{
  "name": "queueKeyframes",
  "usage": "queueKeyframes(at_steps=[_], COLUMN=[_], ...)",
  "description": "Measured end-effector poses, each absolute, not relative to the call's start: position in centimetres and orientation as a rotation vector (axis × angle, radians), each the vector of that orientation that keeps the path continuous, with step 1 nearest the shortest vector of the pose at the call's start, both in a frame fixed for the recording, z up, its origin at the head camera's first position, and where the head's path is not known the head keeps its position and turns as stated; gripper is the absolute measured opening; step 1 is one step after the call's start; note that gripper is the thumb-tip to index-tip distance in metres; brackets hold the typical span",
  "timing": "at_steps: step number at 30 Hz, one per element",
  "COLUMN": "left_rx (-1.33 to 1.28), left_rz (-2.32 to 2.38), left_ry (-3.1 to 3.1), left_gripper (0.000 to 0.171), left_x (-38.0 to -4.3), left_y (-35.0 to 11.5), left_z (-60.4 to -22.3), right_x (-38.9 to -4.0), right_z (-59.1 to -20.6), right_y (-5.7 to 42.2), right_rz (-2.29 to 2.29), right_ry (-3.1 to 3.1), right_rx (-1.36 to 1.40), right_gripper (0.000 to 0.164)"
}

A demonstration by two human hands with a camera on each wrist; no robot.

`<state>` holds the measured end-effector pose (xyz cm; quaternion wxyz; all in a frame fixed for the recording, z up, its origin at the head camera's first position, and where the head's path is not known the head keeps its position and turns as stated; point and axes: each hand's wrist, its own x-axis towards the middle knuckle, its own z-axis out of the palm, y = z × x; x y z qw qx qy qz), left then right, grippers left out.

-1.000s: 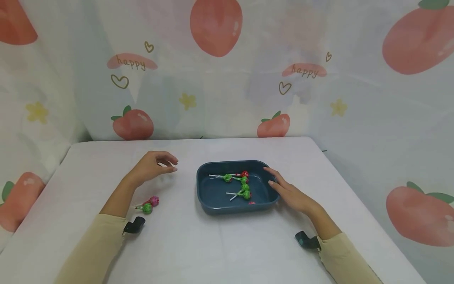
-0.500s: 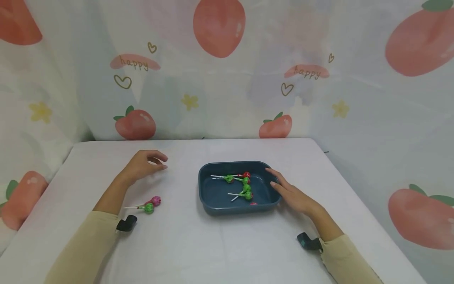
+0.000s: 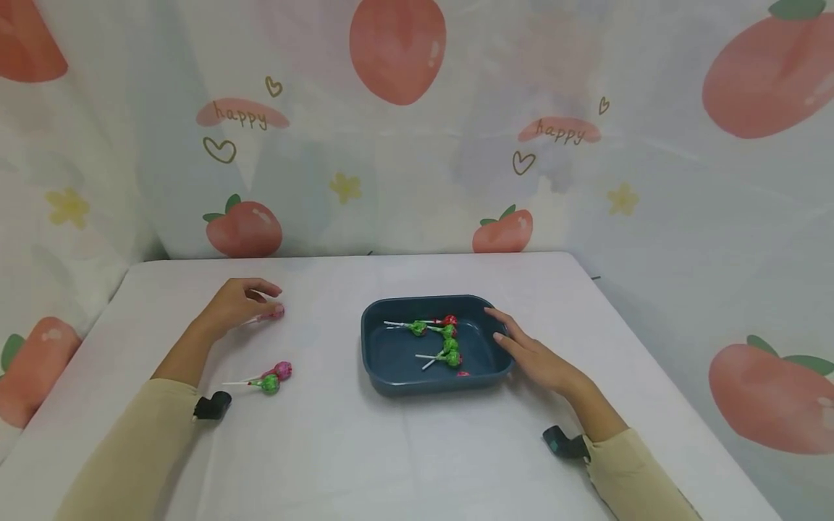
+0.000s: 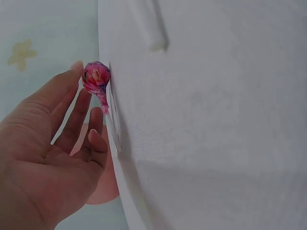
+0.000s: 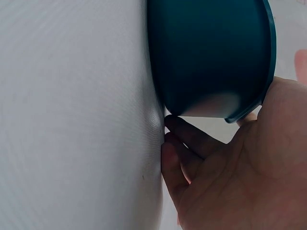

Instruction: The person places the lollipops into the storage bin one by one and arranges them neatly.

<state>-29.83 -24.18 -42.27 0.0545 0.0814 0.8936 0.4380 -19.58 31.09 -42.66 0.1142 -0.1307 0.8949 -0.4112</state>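
In the head view, my left hand (image 3: 236,307) is on the left part of the table beside a pink-wrapped lollipop (image 4: 97,76). Its fingers are loosely bent, with fingertips close to the candy head; no firm pinch shows. Towards me lie a pink lollipop (image 3: 283,370) and a green lollipop (image 3: 269,384), side by side. My right hand (image 3: 537,362) holds the right end of a dark blue tray (image 3: 391,387), some fingers over the rim and others against its outside. Several green and red lollipops (image 3: 451,357) lie inside the tray.
A white cloth covers the table (image 3: 365,463). Behind it and along the sides hangs a curtain (image 3: 417,159) printed with peaches. Black wrist cameras sit at both sleeves, the left camera (image 3: 213,405) close to the loose lollipop sticks.
My left hand has moved left across the table to a pink lollipop, which now shows at its fingertips. The right hand and the tray have stayed in place.
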Motion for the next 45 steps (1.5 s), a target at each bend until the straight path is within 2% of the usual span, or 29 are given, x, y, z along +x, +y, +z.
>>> queueKeyframes(at_steps=[4,15,29,45], left_rx=[0.259,0.31,0.299,0.477], left_rz=[1.298,1.186,1.191,1.143], left_ry=[2.689,2.74,2.733,2.764], left_gripper=[0.045,0.036,0.037,0.027], left_x=[-29.8,-29.8,-30.0,-30.0], left_y=[-24.2,-24.0,-24.4,-22.7], left_z=[-42.4,-42.4,-42.7,-40.6], right_x=[-19.5,-19.6,-19.7,-19.7], right_z=[-42.6,-42.5,-42.6,-42.6], right_y=[31.1,31.2,31.2,31.0], right_rz=[-1.202,-1.195,-1.183,-1.194], right_ry=[2.624,2.639,2.643,2.631], right_rx=[-0.38,-0.382,-0.386,-0.374], right_gripper=[0.055,0.054,0.055,0.054])
